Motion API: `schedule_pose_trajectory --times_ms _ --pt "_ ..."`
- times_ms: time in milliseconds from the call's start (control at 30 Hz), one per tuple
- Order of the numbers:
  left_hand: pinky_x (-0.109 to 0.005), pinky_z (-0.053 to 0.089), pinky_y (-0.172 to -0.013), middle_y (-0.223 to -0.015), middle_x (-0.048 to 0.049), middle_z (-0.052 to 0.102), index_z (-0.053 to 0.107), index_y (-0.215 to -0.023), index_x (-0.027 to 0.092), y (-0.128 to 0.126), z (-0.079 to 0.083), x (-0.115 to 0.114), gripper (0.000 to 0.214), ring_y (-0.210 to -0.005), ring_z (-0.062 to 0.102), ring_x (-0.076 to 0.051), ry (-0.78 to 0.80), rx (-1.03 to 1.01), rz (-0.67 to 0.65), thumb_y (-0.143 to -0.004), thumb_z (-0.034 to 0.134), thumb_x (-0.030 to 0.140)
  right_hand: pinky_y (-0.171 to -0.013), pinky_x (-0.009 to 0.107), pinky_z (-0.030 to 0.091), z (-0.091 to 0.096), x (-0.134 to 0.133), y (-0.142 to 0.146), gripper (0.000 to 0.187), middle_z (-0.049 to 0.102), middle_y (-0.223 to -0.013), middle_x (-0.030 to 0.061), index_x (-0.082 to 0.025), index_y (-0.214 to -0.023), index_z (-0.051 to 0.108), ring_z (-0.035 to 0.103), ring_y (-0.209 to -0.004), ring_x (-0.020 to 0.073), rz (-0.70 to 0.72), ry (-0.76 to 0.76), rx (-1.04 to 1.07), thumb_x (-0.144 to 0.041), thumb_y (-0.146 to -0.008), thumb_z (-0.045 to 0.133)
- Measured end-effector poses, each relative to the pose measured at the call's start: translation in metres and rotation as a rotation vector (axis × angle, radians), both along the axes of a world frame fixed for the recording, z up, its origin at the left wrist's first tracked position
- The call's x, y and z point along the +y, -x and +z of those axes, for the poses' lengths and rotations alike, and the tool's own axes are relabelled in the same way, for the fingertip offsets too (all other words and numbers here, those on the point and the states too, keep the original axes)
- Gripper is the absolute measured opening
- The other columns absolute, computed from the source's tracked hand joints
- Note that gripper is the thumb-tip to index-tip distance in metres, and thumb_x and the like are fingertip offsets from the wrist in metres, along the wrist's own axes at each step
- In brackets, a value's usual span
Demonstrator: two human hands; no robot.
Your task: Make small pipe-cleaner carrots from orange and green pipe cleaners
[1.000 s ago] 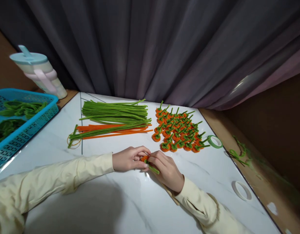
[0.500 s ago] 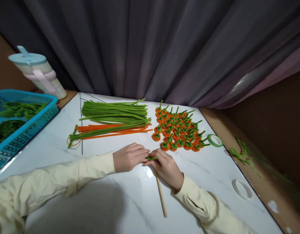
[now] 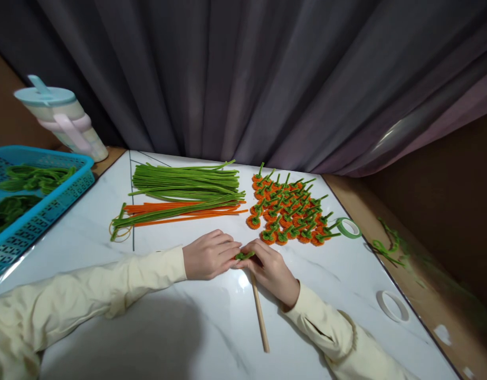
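My left hand (image 3: 212, 255) and my right hand (image 3: 271, 270) meet over the front middle of the table, fingers closed together. Between their fingertips they pinch a small green pipe-cleaner piece (image 3: 245, 255), with a trace of orange under it; the fingers hide most of it. A thin wooden stick (image 3: 259, 314) runs from beneath my right hand toward the front; I cannot tell whether that hand grips it. Just beyond the hands are several orange pipe-cleaner pieces (image 3: 286, 221) with green tops and stems. Green pipe cleaners (image 3: 185, 179) and orange pipe cleaners (image 3: 180, 211) lie behind my left hand.
On the right are a roll of green tape (image 3: 349, 228) and a white tape ring (image 3: 392, 306). Green scraps (image 3: 388, 248) lie past the table's right edge. At left stand a blue basket (image 3: 41, 211) with green pieces and a tumbler (image 3: 63, 116). A dark curtain (image 3: 227, 79) hangs behind.
Both hands have shifted very slightly, still pinching the piece, and a little more of its green shows. The stick's near end has moved a touch to the left.
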State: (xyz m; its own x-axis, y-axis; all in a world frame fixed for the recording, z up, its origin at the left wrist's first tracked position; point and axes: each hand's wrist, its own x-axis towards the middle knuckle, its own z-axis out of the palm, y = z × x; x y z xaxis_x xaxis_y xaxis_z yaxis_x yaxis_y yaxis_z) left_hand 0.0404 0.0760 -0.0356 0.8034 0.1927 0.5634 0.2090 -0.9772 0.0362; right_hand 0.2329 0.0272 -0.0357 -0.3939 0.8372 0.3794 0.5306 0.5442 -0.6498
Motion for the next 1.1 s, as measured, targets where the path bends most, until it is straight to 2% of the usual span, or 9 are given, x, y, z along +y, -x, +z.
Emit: schedule_pose_trajectory --times_ms 167,333,700,933,1100 --pt "-0.035 0.044 -0.069 -0.098 -0.012 0.067 0.054 -0.105 0.007 0.0 -0.001 -0.001 0.026 -0.085 0.057 -0.022 -0.028 -0.013 0.038 -0.084 0.049 0.021 -0.06 0.025 0.044 0.003 0.004 -0.004 0.019 0.056 -0.077 0.0035 -0.018 -0.084 0.055 0.054 -0.067 0.0139 0.017 0.139 0.077 -0.036 -0.082 0.059" --pt "-0.034 0.044 -0.067 -0.095 -0.011 0.068 0.053 -0.108 0.009 0.0 -0.002 -0.001 0.027 -0.082 0.058 -0.021 -0.013 -0.057 0.038 -0.082 0.049 0.018 -0.058 0.024 0.043 0.009 0.003 -0.004 0.017 0.056 -0.076 0.0028 -0.017 -0.085 0.058 0.051 -0.063 0.0125 0.007 0.197 0.073 -0.034 -0.082 0.06" --pt "-0.034 0.042 -0.068 -0.094 -0.0088 0.069 0.056 -0.106 0.01 -0.001 0.001 -0.007 0.027 -0.082 0.058 -0.019 0.089 -0.103 0.074 -0.08 0.049 0.015 -0.055 0.022 0.041 0.015 0.004 -0.001 0.009 0.055 -0.072 0.0005 -0.017 -0.083 0.059 0.05 -0.062 0.0113 -0.023 0.243 0.045 -0.023 -0.078 0.062" --pt "-0.033 0.041 -0.063 -0.089 -0.0073 0.07 0.055 -0.103 0.01 -0.005 0.002 -0.009 0.024 -0.075 0.059 -0.018 -0.055 -0.128 0.117 -0.08 0.049 0.012 -0.053 0.021 0.042 0.014 0.004 -0.001 0.006 0.056 -0.07 0.0004 -0.017 -0.082 0.059 0.051 -0.059 0.0106 -0.003 0.208 0.049 -0.02 -0.077 0.061" --pt "-0.033 0.041 -0.063 -0.089 -0.0081 0.07 0.056 -0.1 0.009 -0.005 0.001 -0.008 0.022 -0.075 0.06 -0.018 -0.062 -0.124 0.119 -0.079 0.052 0.013 -0.055 0.022 0.042 0.013 0.005 -0.005 0.007 0.059 -0.073 0.0019 -0.017 -0.084 0.061 0.052 -0.061 0.0113 0.03 0.216 0.036 -0.022 -0.079 0.06"
